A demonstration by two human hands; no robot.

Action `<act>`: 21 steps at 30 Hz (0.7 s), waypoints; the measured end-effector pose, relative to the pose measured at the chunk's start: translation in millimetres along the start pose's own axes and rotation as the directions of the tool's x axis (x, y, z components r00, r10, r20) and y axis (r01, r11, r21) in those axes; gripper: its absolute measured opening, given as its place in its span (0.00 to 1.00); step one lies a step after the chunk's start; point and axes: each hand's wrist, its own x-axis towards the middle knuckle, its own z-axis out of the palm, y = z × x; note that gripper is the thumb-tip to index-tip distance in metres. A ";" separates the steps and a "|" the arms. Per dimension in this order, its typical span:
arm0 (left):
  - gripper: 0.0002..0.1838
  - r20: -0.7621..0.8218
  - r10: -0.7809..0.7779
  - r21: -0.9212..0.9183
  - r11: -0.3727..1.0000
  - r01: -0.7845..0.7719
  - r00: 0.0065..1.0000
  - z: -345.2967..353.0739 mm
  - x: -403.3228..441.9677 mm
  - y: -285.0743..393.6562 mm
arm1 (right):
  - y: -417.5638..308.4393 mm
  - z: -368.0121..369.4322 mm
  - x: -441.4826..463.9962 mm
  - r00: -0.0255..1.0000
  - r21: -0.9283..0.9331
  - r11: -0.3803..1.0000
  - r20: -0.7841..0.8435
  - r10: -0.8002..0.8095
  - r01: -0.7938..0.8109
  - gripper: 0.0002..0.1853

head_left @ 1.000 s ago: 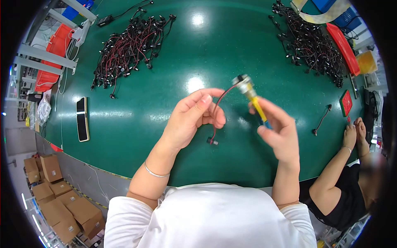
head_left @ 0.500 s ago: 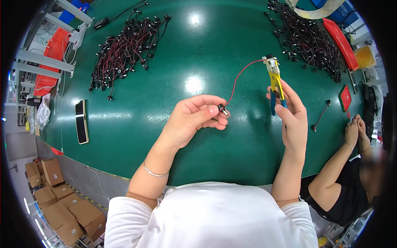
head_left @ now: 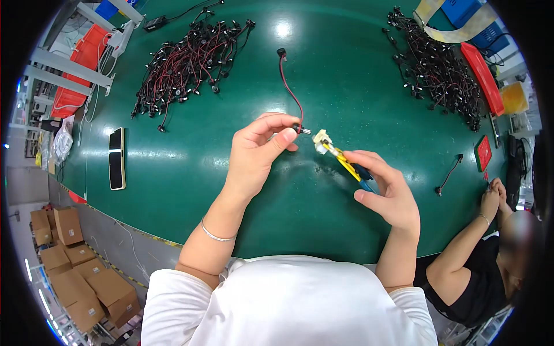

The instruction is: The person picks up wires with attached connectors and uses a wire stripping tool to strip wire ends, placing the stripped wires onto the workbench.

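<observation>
Between thumb and forefinger, my left hand (head_left: 258,151) pinches the black end of a red-and-black cable (head_left: 293,95), whose silver tip points right. The cable's other black end lies farther up the green table. My right hand (head_left: 388,187) is wrapped round the blue handles of a yellow pliers-like tool (head_left: 344,163). The tool's pale head is just right of the silver tip, with a small gap between them.
Tangled cable heaps lie at the upper left (head_left: 187,66) and upper right (head_left: 441,72). A phone (head_left: 117,158) rests at the left, a single cable (head_left: 450,175) at the right. A co-worker's hands (head_left: 495,195) are by a red tray (head_left: 483,153).
The tool has come down and left toward my left hand. The cable end formerly at the tool's head now lies farther up the table, while my left hand still pinches the other end.
</observation>
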 end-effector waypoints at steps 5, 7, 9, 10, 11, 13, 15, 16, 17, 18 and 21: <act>0.10 0.113 0.114 0.102 0.987 -0.126 0.987 3.0 -2.3 -3.6 | -1.1 2.3 0.3 0.999 0.015 1.000 0.046 0.010 -0.010 0.33; 0.11 0.149 0.148 0.108 0.980 -0.165 0.978 4.6 -3.1 -4.6 | 0.6 1.5 0.8 0.997 0.026 1.000 0.075 -0.014 0.012 0.33; 0.11 0.166 0.131 0.121 0.981 -0.152 0.977 7.0 -4.9 -3.3 | 2.3 0.6 0.7 0.997 0.039 0.999 0.081 -0.019 0.016 0.33; 0.11 0.173 0.122 0.128 0.981 -0.146 0.977 7.4 -5.3 -2.7 | 3.1 0.1 0.8 0.996 0.052 0.998 0.088 -0.025 0.020 0.33; 0.11 0.173 0.123 0.129 0.981 -0.147 0.977 7.3 -5.3 -2.5 | 3.6 0.1 0.9 0.995 0.064 0.998 0.096 -0.031 0.025 0.32; 0.11 0.173 0.125 0.115 0.983 -0.146 0.977 6.5 -5.1 -1.7 | 3.9 0.6 0.8 0.995 0.098 0.995 0.095 -0.027 0.017 0.32; 0.11 0.171 0.127 0.108 0.983 -0.146 0.977 5.7 -5.2 -0.8 | 3.9 1.2 0.8 0.995 0.166 0.986 0.096 -0.016 0.000 0.32; 0.11 0.177 0.122 0.106 0.984 -0.143 0.976 5.3 -5.3 -0.3 | 4.0 1.0 1.0 0.995 0.165 0.986 0.098 -0.017 0.001 0.32; 0.10 0.184 0.118 0.105 0.985 -0.139 0.976 4.7 -5.2 0.3 | 4.2 0.4 1.1 0.994 0.142 0.990 0.103 -0.027 0.012 0.32; 0.10 0.191 0.113 0.104 0.985 -0.135 0.975 4.2 -5.2 0.8 | 4.5 -0.3 1.0 0.994 0.120 0.992 0.107 -0.036 0.022 0.33; 0.10 0.221 0.117 0.188 0.969 -0.160 0.968 -2.0 -3.9 -0.9 | 5.0 -1.8 0.8 0.992 0.089 0.995 0.115 -0.042 0.032 0.33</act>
